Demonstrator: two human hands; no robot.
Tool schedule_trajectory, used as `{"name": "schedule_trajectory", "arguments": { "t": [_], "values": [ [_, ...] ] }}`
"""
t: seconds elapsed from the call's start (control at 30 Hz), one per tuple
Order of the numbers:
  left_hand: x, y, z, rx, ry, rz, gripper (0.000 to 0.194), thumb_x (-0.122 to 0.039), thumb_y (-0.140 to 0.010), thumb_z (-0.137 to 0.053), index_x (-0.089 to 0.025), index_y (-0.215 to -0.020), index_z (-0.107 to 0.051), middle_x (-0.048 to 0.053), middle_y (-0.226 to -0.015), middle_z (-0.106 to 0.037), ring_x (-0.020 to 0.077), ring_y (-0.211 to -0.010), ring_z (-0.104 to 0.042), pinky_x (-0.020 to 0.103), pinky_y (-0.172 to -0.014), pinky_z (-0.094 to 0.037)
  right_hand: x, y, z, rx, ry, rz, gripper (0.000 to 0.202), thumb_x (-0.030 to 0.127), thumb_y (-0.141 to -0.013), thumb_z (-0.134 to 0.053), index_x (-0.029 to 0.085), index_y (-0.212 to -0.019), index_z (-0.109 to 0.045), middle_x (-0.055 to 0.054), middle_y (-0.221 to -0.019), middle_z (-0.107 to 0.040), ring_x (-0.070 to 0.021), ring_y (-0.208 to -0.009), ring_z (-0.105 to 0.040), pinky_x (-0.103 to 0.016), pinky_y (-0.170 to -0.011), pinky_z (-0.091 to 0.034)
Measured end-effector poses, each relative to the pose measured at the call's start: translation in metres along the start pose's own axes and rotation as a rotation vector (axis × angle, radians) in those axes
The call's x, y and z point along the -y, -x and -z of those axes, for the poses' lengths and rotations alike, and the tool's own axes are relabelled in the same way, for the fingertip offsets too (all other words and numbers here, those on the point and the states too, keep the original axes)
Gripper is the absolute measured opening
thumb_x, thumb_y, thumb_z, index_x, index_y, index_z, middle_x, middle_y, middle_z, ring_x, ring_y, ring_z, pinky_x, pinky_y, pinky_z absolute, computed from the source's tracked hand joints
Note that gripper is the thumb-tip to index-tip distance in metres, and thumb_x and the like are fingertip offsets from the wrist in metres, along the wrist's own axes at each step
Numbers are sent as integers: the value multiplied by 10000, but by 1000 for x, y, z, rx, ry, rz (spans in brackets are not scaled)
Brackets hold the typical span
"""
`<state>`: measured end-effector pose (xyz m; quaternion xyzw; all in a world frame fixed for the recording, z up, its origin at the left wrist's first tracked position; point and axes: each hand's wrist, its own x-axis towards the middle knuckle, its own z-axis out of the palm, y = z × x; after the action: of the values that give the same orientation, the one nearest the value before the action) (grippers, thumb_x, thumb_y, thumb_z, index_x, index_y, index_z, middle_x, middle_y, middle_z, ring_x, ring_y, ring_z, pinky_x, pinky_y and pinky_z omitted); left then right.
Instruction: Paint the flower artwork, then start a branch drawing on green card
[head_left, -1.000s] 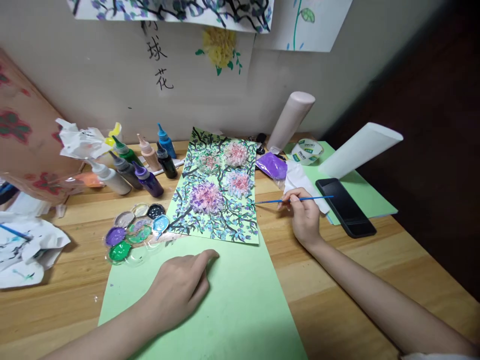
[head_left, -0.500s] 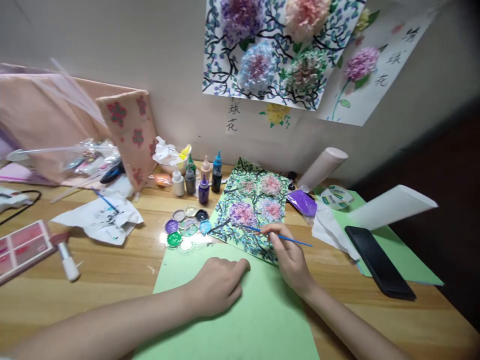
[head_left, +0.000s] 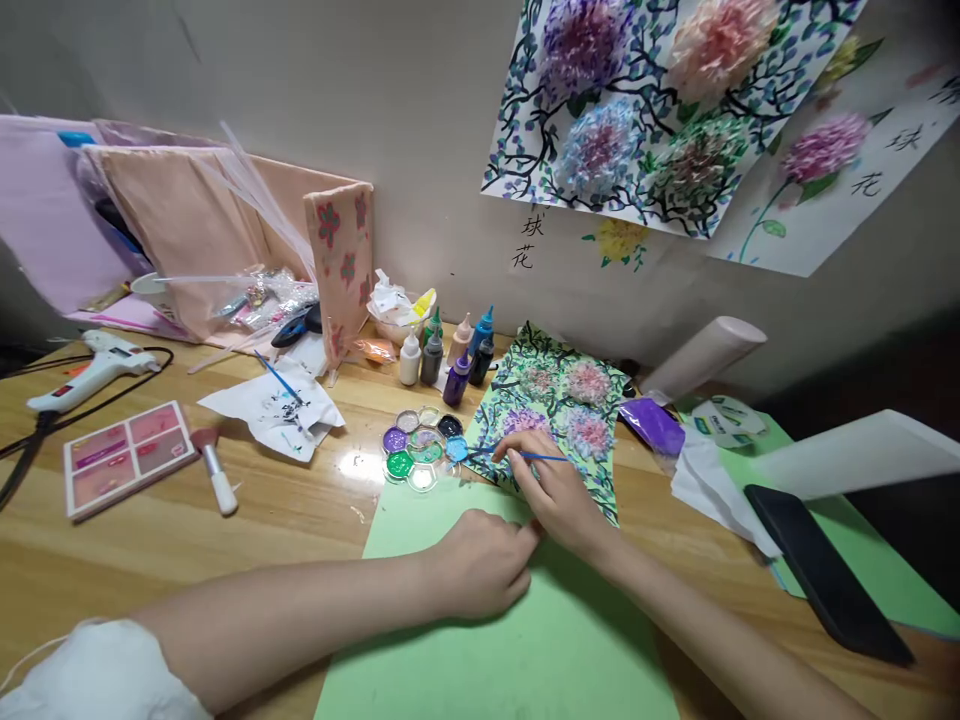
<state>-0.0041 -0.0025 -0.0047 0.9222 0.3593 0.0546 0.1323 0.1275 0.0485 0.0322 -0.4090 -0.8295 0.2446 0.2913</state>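
Right hand (head_left: 559, 490): grasping the blue brush (head_left: 546, 458) between thumb and fingers, as I see it from here; handle out to the right, tip to the left
Left hand (head_left: 480, 560): loosely balled, fingers curled under, over the green sheet (head_left: 480, 660); I see nothing in it, though its palm is hidden; whether it touches the right hand I cannot tell
Palette (head_left: 424, 477): beside the painted sheet's left edge; the brush tip is at the light blue paint (head_left: 454, 450); I cannot make out whether it is in the well or just above
Painted sheet (head_left: 602, 478): beyond the hands, the right one covering part of its lower half; it bears four fluffy flowers (head_left: 589, 383)
Step at the wells: I judge it to be loading the brush with light blue
Next brush move: to my mind it calls for a small dip, a wipe on the rim, then a lift clear of the flowers
Desk: paint bottles (head_left: 457, 382) stand behind the palette; a second brush (head_left: 277, 376) lies on stained tissue (head_left: 289, 425)
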Motion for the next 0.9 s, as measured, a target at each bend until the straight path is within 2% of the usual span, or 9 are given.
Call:
{"name": "schedule_trajectory", "arguments": {
  "t": [0.2,0.3,0.4,0.5,0.63,0.77,0.9],
  "values": [
    [1,0,1,6,5,15,242,-234,-809,-428,-170,-1042,-430,43,-794,-658,226,-669,-632,311,-543,-428,4,3,4,-27,2,19,199,209,-927,-341,215,-896,-537,-35,-888,-590,-182,-890,-518,-329,-806,-384],
    [0,0,4,30,4,31,191,-225,-816,-423,-180,-1001,-428,37,-787,-650,217,-679,-627,299,-559,-423,0,14,17,-142,-22,27,198,209,-921,-351,221,-928,-548,-35,-908,-601,-183,-897,-533,-333,-815,-385],
    [-1,0,6,47,0,43,203,-201,-817,-413,-191,-1020,-417,22,-771,-639,205,-683,-617,285,-574,-413,-18,33,38,-329,-68,-15,191,235,-912,-373,229,-951,-560,-34,-924,-605,-189,-914,-536,-340,-823,-386],
    [-1,-1,7,42,4,50,272,-162,-820,-379,-197,-1090,-397,10,-743,-629,198,-670,-606,283,-574,-399,-50,57,59,-476,-163,-123,155,263,-893,-414,224,-895,-564,-27,-868,-600,-179,-853,-554,-318,-765,-410],
    [0,-2,6,41,24,59,302,-139,-824,-348,-204,-1116,-395,0,-715,-611,186,-649,-586,280,-572,-379,-91,90,70,-628,-332,-298,77,280,-842,-504,209,-837,-532,-12,-781,-581,-150,-700,-554,-280,-631,-421],
    [1,-3,5,66,55,72,298,-142,-839,-329,-207,-1122,-394,-9,-692,-593,185,-637,-573,280,-571,-366,-106,109,65,-687,-453,-391,78,285,-839,-499,207,-837,-508,6,-702,-561,-128,-609,-537,-238,-517,-392],
    [1,-5,5,101,62,91,301,-141,-846,-316,-215,-1129,-388,-7,-718,-603,193,-661,-581,286,-578,-359,-101,110,61,-636,-369,-322,67,260,-850,-487,209,-839,-528,-6,-802,-560,-126,-705,-563,-263,-637,-453]
  ]
}}
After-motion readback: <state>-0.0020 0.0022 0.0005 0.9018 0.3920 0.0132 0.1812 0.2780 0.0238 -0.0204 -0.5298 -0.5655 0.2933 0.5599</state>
